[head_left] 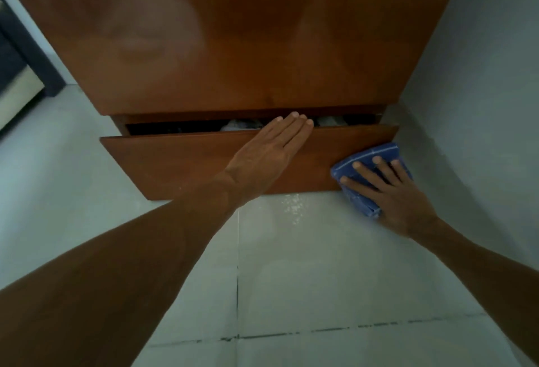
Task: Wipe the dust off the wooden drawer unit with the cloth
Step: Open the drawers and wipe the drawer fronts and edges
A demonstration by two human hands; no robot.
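— Well, where's the cloth [368,169]?

— Blue, folded into a thick pad with a few pale stripes, pressed against the lower right corner of the bottom drawer front [186,162]. Part of it hangs past the drawer's lower edge, over the floor.

— And what holds it there?

— The right hand [392,196], laid flat on top of it. The fingers [366,172] are spread apart and stretched out across the fabric, with the palm on the cloth's lower end. It presses rather than pinches.

— The other hand?

— The left hand [272,149] lies flat on the same drawer front, nearer the middle. Its fingers are straight and held close together, and the tips reach just over the drawer's top edge.

— Is the drawer closed?

— No, it stands out a little from the wooden drawer unit [233,40], tilted forward at the top. In the dark gap behind it some pale fabric [242,125] shows, though I can't tell what it is.

— What's around the unit?

— Its broad reddish-brown face rises above the drawer. A pale wall [478,81] runs along its right side, very near the cloth. Below lies a light tiled floor [306,279] with dark grout lines. At the far left edge stands some dark furniture [17,54], too cut off to identify.
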